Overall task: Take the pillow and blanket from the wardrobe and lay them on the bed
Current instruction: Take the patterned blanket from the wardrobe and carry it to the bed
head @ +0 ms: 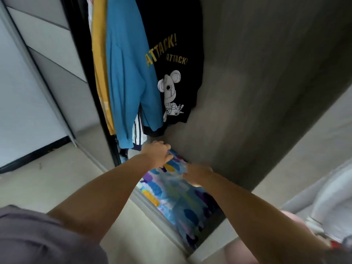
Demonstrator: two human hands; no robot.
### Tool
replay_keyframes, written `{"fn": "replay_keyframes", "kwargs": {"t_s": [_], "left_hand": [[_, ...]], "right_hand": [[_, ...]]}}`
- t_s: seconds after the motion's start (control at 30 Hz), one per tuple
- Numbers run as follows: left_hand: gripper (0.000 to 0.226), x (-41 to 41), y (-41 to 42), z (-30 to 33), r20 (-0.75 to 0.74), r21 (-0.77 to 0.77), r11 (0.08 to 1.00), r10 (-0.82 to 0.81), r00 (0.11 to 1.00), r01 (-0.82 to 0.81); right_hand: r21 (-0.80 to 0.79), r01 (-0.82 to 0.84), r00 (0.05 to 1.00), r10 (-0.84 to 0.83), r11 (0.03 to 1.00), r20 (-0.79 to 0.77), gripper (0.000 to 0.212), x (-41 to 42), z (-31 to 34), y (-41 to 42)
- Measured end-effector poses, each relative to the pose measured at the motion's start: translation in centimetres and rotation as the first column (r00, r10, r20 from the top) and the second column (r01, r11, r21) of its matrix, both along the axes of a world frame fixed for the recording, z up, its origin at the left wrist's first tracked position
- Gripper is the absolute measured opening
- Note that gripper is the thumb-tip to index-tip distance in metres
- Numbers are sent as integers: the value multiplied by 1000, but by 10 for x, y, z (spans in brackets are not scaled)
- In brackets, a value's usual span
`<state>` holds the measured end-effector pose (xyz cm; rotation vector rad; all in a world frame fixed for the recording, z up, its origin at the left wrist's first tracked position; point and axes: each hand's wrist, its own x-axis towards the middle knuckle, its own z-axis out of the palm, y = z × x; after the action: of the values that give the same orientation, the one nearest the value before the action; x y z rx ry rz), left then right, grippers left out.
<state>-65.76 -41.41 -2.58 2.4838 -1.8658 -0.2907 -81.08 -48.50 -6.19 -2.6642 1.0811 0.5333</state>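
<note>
Wardrobe (266,92), grey matte-panelled, is standing open; its right inner wall is rising close beside the bedding, leaving little room on that side. Pale sliding door (38,73) is sitting pushed left, its dark edge running down to the floor track. Beige tiled floor (57,183) is lying open in front of the opening.

Inside, on the wardrobe bottom: a soft folded bedding item with blue, yellow and purple blotch print (177,197) is lying along the front edge, filling the space between the track and the right wall. Cannot tell whether it is the pillow or the blanket.

Hanging above it: black T-shirt printed "ATTACK!" with a grey cartoon mouse (175,73), blue long-sleeved top (125,73), yellow garment (99,63), hems ending just above the bedding.

Left hand (158,154) is resting at the far end of the printed bedding, fingers curled onto the fabric. Right hand (198,173) is touching its top near the wall; grip blurred, cannot tell.
</note>
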Motion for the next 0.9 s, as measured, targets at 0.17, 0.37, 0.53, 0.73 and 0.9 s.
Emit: {"fn": "replay_keyframes", "kwargs": {"t_s": [0.17,0.37,0.53,0.73,0.9], "left_hand": [[47,54,-41,-20,7,64,997,-53,999,52],[46,105,-136,-47,8,109,957,-271,963,269],[44,129,-204,-83,-21,197,865,-467,884,462],[44,140,-249,-144,-47,293,758,-597,801,583],[46,127,-293,-228,-44,354,679,-675,736,644]], "right_hand": [[26,93,996,-94,995,7,52,36,-19,-42],[43,367,930,-366,929,-27,59,59,-42,-113],[70,585,811,-583,808,-47,58,65,-80,-140],[133,699,714,-693,702,-95,55,67,-136,-162],[167,727,686,-711,666,-152,58,68,-208,-201]]}}
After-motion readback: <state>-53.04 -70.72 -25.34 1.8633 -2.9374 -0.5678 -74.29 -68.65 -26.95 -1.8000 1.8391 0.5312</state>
